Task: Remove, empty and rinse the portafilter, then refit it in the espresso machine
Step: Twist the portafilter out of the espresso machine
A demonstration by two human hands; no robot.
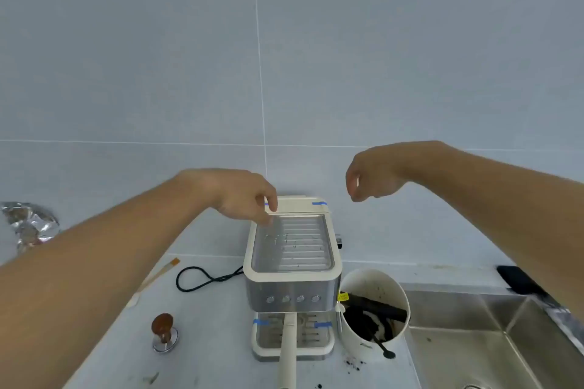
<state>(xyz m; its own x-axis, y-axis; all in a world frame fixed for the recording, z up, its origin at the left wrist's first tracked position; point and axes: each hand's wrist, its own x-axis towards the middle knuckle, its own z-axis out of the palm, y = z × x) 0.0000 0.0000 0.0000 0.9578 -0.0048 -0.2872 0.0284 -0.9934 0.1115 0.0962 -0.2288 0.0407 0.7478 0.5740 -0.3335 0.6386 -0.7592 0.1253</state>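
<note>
Your left hand (249, 199), loosely curled and empty, steadies the espresso machine (292, 265) at its top rear corner. Your right hand (371, 181) hovers above it, also curled and holding nothing. The portafilter (289, 347) sits locked in the machine's front, its handle pointing toward you, ready to grab.

The machine (292, 275) stood on the counter (205, 341) against the tiled wall. The portafilter handle (288, 354) stuck out from under its front, over the drip tray (294, 341). The left hand (243, 196) hung above the machine's top left corner, fingers pointing down; the right hand (371, 178) hovered loosely curled above its right side, holding nothing. A tamper (163, 332) stood left of the machine, a grounds bin (373, 306) touched its right side, and a sink (493, 338) lay beyond that.
</note>
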